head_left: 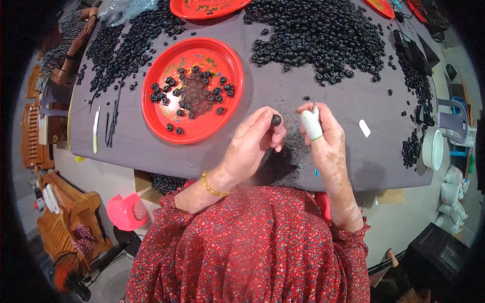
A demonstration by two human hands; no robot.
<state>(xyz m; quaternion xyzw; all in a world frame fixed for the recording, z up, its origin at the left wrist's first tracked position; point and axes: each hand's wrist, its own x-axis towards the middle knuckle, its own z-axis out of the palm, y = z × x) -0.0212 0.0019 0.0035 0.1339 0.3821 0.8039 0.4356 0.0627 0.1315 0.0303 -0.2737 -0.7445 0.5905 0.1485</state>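
My left hand (255, 136) is closed, pinching a small round black part (276, 120) between thumb and fingertips. A hand's width to the right, my right hand (324, 130) is closed round a small tool with a metallic tip (314, 108); most of it is hidden by the fingers. A white finger cot (310, 124) with a green rim covers the right thumb. Both hands are above the grey-covered table (283, 91), apart from each other. Left of them lies a red round tray (151, 121) with many loose black ring-shaped parts (189, 96) in it.
A big heap of black parts (323, 40) spreads across the far side, another (131, 45) at far left. A white-and-green knife (95, 134) and thin black sticks (112, 123) lie at left. A white bowl (433, 149) stands at the right edge. Another person's arm (76, 45) shows at upper left.
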